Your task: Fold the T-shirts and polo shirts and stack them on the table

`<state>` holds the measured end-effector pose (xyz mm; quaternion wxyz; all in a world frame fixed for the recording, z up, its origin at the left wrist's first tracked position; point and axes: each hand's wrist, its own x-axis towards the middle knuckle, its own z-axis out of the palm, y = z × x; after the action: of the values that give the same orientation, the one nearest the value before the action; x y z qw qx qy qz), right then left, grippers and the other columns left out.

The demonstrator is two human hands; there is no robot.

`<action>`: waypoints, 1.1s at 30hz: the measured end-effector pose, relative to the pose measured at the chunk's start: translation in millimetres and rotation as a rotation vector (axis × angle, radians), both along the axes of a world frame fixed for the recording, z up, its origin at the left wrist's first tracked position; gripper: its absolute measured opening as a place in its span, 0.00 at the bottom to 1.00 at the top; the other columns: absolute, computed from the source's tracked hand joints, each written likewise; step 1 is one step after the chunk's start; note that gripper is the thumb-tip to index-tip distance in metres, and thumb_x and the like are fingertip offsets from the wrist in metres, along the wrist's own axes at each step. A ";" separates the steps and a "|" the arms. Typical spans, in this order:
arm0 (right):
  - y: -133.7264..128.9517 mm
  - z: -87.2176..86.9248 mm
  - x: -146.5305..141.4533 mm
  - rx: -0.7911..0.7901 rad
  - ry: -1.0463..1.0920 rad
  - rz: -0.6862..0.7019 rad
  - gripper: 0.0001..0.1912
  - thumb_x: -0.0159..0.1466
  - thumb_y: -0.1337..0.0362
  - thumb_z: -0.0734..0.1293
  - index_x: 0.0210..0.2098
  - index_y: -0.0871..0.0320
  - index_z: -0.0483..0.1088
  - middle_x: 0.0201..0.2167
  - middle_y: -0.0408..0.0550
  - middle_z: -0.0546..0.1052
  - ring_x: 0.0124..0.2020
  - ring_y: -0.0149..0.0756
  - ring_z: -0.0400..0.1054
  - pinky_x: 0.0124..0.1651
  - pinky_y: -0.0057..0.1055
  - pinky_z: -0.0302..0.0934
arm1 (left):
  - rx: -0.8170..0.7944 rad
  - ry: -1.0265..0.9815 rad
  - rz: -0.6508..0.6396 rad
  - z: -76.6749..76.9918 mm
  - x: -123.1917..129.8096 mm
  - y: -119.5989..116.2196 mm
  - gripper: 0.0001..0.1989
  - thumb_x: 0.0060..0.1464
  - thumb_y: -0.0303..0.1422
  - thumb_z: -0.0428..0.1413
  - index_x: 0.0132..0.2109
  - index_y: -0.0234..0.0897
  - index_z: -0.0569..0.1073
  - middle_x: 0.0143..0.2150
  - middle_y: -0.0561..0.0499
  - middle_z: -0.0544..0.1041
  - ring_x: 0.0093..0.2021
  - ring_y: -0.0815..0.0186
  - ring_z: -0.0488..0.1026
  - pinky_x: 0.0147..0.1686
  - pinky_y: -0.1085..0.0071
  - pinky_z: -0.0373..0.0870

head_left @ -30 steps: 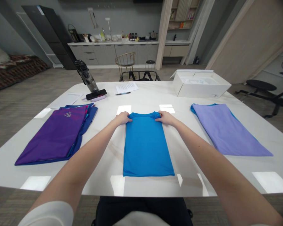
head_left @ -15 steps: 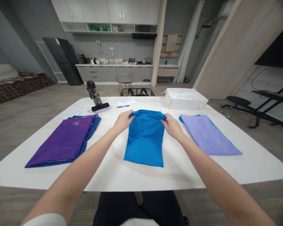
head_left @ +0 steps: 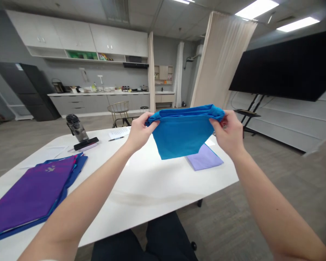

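Bright blue folded shirt (head_left: pixel 182 136) hangs in the air between the person's 2 bare hands, above the white table (head_left: pixel 152 188), with a doubled band of fabric along its top and a lower edge curving into a shallow sag; from the head view, that lower edge overlaps a folded lavender shirt (head_left: pixel 205 158) lying farther across the table, though how high the cloth hangs above it cannot be told; the left hand (head_left: pixel 140 132) grasps the left end of the band, thumb and fingers pinched on it, and the right hand (head_left: pixel 228 135) clenches the right end in the same way, its fingertips partly hidden behind the cloth; neither hand has let go. The main risk lies in those 2 small pinches: so little cloth sits in each that a loosened thumb or a sharp tug could let a corner slip, leaving the shirt to swing from the other hand; the doubled band could also open if the hands pull unevenly, spoiling the fold; dropped cloth could land across the lavender shirt and rumple it; a wide swing of the left forearm could reach the black-lidded tumbler (head_left: pixel 75 127), the black phone (head_left: pixel 86 143), the sheet of paper (head_left: pixel 118 132) or the pen (head_left: pixel 116 138); a careless elbow could also push the stacked purple-and-blue garments (head_left: pixel 34 188) out of line.
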<state>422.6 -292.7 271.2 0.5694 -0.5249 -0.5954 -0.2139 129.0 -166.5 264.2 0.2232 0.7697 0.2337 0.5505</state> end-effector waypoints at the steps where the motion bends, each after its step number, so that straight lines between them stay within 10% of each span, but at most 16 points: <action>1: -6.9 6.3 9.9 0.007 -0.003 -0.010 0.09 0.67 0.56 0.69 0.42 0.53 0.71 0.32 0.44 0.71 0.33 0.37 0.66 0.39 0.36 0.64 | -0.021 -0.016 -0.043 0.9 11.7 -2.6 0.10 0.59 0.39 0.59 0.43 0.38 0.77 0.36 0.53 0.78 0.37 0.66 0.73 0.37 0.72 0.68; 6: -19.5 -8.8 60.6 -0.089 0.011 -0.047 0.08 0.66 0.59 0.70 0.43 0.54 0.73 0.34 0.44 0.73 0.34 0.37 0.66 0.39 0.34 0.64 | -0.230 -0.055 -0.244 -28.7 73.5 -5.0 0.12 0.58 0.41 0.61 0.44 0.38 0.77 0.37 0.52 0.78 0.37 0.66 0.74 0.34 0.73 0.72; 17: -22.6 -193.2 169.4 -0.416 0.206 -0.192 0.09 0.67 0.57 0.67 0.43 0.55 0.73 0.33 0.44 0.75 0.32 0.37 0.65 0.38 0.33 0.61 | -0.861 -0.025 -0.400 -216.0 205.8 -16.5 0.14 0.56 0.41 0.60 0.46 0.38 0.75 0.34 0.54 0.74 0.31 0.67 0.72 0.24 0.74 0.73; 21: -9.2 -208.8 192.4 -0.352 0.240 -0.268 0.09 0.67 0.57 0.67 0.44 0.54 0.72 0.36 0.45 0.75 0.35 0.38 0.67 0.40 0.34 0.63 | -0.654 -0.026 -0.354 -216.7 226.7 -8.2 0.11 0.60 0.40 0.59 0.45 0.39 0.77 0.35 0.54 0.76 0.33 0.68 0.71 0.33 0.73 0.72; 28: 88.8 -168.2 244.9 -0.317 0.148 -0.182 0.11 0.68 0.56 0.67 0.46 0.55 0.71 0.38 0.47 0.75 0.38 0.39 0.70 0.46 0.39 0.67 | -0.431 -0.101 -0.255 -177.0 266.7 68.3 0.08 0.61 0.36 0.58 0.46 0.39 0.76 0.42 0.53 0.80 0.43 0.65 0.75 0.47 0.70 0.71; 33: 203.3 -200.1 272.2 -0.475 0.148 -0.174 0.12 0.68 0.58 0.66 0.46 0.58 0.72 0.40 0.50 0.76 0.42 0.42 0.70 0.51 0.42 0.67 | -0.553 0.017 -0.036 -225.0 303.1 163.3 0.10 0.60 0.34 0.59 0.49 0.41 0.73 0.43 0.51 0.79 0.44 0.63 0.76 0.47 0.67 0.72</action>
<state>694.7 -89.5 71.2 0.4517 -0.7074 -0.5382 -0.0774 432.1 -3.1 39.2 0.4325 0.6882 0.3636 0.4551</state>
